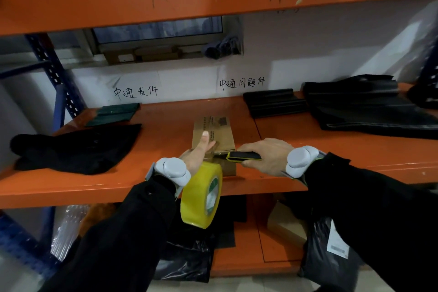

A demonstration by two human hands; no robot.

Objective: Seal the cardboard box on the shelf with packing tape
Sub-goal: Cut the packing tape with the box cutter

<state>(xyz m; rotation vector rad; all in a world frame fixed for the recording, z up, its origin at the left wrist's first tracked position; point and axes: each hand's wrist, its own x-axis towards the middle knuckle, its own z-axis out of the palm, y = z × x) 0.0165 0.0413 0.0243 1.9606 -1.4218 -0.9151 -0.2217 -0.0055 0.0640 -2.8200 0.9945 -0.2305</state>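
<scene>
One small brown cardboard box sits near the front edge of the orange shelf, between both hands. Its top bears rows of dark print and a glossy strip of tape along the middle seam. The left hand lays its straight thumb on the box top, while a yellow roll of packing tape hangs under its palm, the other fingers hidden. The right hand curls its fingers round a black utility knife with lime trim, tip at the box's near edge
</scene>
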